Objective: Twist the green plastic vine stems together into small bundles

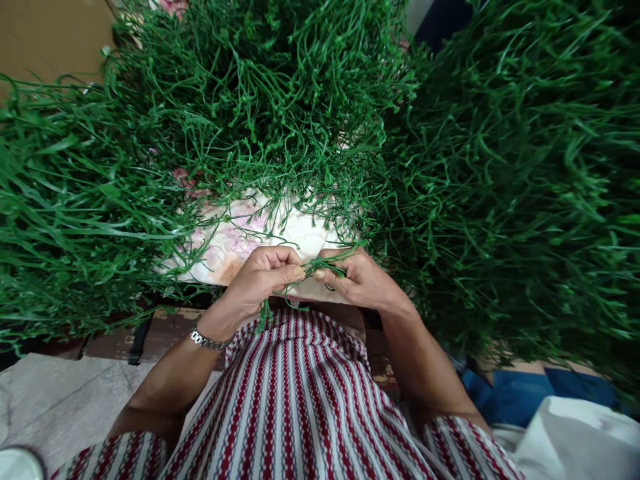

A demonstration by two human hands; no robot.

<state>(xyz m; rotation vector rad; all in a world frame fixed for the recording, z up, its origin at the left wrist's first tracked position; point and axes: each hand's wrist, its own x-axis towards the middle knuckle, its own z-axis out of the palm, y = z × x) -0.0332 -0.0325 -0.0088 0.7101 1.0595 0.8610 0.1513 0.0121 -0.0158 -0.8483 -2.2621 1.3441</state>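
My left hand (pixel 265 273) and my right hand (pixel 357 279) meet just above my lap, both with fingers curled and pinched on a thin green plastic stem piece (pixel 314 265) that runs between them. A metal watch (pixel 206 340) sits on my left wrist. Directly beyond the hands lies a tangled heap of thin green stems (pixel 270 100) on a pale floral cloth (pixel 245 237). My red and white striped shirt (pixel 295 407) fills the lower middle.
Piles of artificial green grass blades rise on the left (pixel 65 213) and on the right (pixel 525 187). A grey stone floor (pixel 55 400) shows at lower left. Blue (pixel 505 397) and white fabric (pixel 575 440) lie at lower right.
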